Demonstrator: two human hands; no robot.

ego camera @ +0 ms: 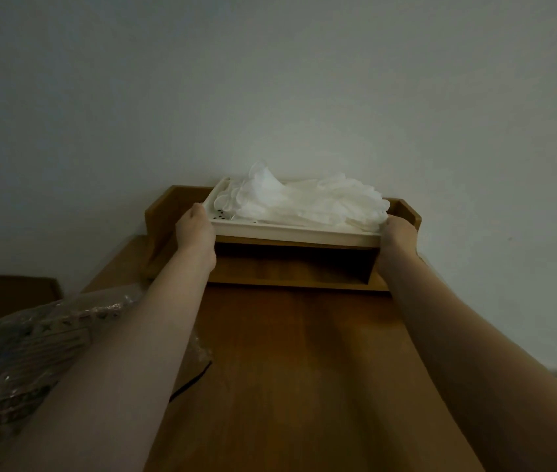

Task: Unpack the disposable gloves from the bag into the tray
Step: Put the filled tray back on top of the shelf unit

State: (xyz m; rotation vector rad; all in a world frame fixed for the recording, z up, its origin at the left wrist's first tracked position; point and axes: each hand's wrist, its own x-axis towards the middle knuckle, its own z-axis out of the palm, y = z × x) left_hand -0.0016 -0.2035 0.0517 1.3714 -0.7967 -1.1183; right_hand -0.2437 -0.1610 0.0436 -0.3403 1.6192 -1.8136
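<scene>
A white tray (295, 234) sits on top of a small wooden shelf (290, 267) at the far end of the desk, against the wall. A loose heap of white disposable gloves (304, 202) fills it and rises above its rim. My left hand (196, 229) grips the tray's left end and my right hand (398, 231) grips its right end; both arms are stretched forward. The clear plastic bag (42, 349) lies crumpled on the desk at the left, partly under my left forearm.
The brown wooden desk (287, 369) runs from me to a plain grey wall. The shelf has raised side walls and an open dark slot beneath the tray. A dark brown surface (8, 291) lies at the far left.
</scene>
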